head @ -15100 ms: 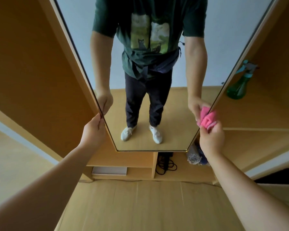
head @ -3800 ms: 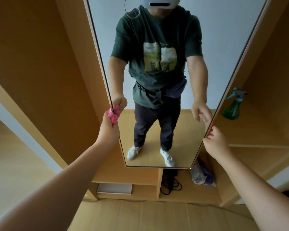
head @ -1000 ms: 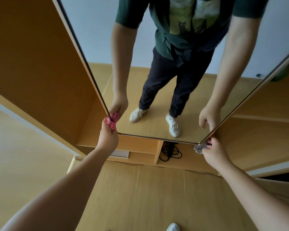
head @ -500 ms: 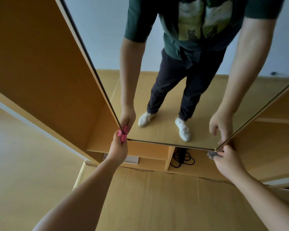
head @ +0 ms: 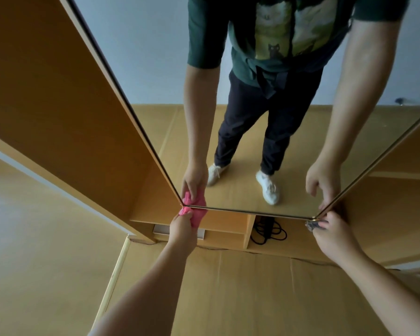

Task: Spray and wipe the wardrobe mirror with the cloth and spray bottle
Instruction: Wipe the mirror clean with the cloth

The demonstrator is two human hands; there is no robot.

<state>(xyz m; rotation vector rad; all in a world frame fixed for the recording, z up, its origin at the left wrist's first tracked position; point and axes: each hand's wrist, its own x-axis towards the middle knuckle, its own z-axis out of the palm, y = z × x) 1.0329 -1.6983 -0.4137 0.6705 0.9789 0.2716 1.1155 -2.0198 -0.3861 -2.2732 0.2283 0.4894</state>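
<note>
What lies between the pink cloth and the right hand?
In the head view, the bottom edge of the mirror spans from pink cloth to right hand; below it sit a wooden divider and a coiled black cable.

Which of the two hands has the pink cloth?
The left hand grips the pink cloth at the lower left corner of the mirror; the right hand holds only the lower right corner.

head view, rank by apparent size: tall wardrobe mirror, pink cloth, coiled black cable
1. Tall wardrobe mirror, by far the largest.
2-3. Coiled black cable and crumpled pink cloth look close; the cloth is bunched in the left hand, so unranked.
</note>
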